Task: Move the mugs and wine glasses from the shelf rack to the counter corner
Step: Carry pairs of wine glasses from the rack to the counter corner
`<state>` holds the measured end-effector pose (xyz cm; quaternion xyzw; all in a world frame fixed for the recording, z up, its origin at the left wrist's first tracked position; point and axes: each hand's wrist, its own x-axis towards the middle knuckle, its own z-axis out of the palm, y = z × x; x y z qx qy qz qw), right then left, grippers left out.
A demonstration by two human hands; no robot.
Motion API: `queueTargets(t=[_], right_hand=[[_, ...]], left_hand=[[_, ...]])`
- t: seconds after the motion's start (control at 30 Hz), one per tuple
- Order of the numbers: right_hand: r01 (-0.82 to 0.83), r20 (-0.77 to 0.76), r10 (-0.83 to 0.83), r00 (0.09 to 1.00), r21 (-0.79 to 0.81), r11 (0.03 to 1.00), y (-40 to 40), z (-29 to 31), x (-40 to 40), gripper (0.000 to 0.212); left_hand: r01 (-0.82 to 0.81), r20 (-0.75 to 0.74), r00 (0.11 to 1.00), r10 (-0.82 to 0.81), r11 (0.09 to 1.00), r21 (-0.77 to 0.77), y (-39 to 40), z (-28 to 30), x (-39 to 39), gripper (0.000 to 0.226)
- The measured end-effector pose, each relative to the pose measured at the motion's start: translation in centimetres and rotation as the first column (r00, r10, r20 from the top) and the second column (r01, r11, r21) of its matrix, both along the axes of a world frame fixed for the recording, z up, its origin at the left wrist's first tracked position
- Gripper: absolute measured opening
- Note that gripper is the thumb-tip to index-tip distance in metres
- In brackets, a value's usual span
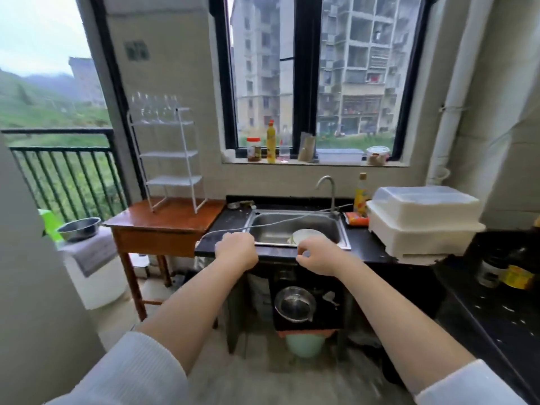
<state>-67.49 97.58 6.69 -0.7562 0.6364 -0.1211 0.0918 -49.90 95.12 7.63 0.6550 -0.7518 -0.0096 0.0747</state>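
Task barely started by the look of it: wine glasses (153, 108) in a row on top tier of white shelf rack (169, 159), far left on wooden side table (163, 220); no mugs visible on the lower tiers or anywhere else. Both hands out over near edge of black counter (362, 247) by steel sink (295, 226), well apart from rack; left hand (236, 249) loosely curled, apparently empty, right hand (317, 257) fingers bent in, thumb and forefinger close, cannot tell if pinching anything. Nothing resembling moved glassware on counter; all glasses left to carry.
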Motion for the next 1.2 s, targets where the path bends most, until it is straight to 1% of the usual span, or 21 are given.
queueTargets(t=[0.13,0.27,0.37,0.47,0.53,0.6,0.8,0.87,1.0,1.2], right_hand=[[-0.127,0.001,0.127,0.992,-0.022,0.992,-6.3,0.5,7.0,0.031],[-0.230,-0.020,0.229,0.973,-0.020,0.973,-13.5,1.0,12.9,0.034],[-0.265,0.004,0.265,0.964,-0.026,0.964,-18.4,1.5,16.1,0.033],[-0.300,0.053,0.301,0.952,-0.032,0.954,-24.8,2.7,19.8,0.033],[-0.304,0.083,0.309,0.947,-0.071,0.950,-28.8,3.4,22.0,0.032],[-0.303,0.102,0.313,0.944,-0.102,0.947,-32.2,3.7,24.1,0.031],[-0.300,0.098,0.313,0.945,-0.123,0.946,-41.4,4.1,30.0,0.032],[-0.300,0.073,0.310,0.948,-0.126,0.946,-44.5,4.4,32.1,0.031],[-0.274,0.038,0.283,0.958,-0.149,0.950,-50.7,5.6,36.4,0.031],[-0.184,0.094,0.208,0.974,-0.219,0.958,-60.8,8.6,44.0,0.028]], left_hand=[[-0.160,0.010,0.987,0.159,0.986,0.046,-4.0,0.1,6.5,0.030],[-0.257,-0.007,0.966,0.257,0.966,0.023,-9.6,0.0,11.8,0.028],[-0.289,0.017,0.957,0.289,0.957,0.033,-13.4,0.5,14.8,0.028],[-0.327,0.030,0.945,0.327,0.945,0.006,-19.5,1.6,18.5,0.027],[-0.349,0.019,0.937,0.350,0.936,-0.045,-23.2,2.3,20.9,0.026],[-0.367,0.010,0.930,0.368,0.928,-0.065,-26.1,2.6,23.0,0.028],[-0.403,-0.055,0.915,0.399,0.911,-0.091,-34.6,3.3,28.3,0.030],[-0.404,-0.063,0.914,0.400,0.909,-0.104,-37.6,3.7,30.0,0.030],[-0.379,-0.040,0.925,0.377,0.916,-0.135,-44.0,5.2,34.1,0.031],[-0.330,-0.051,0.944,0.326,0.930,-0.163,-55.0,8.0,41.3,0.034]])
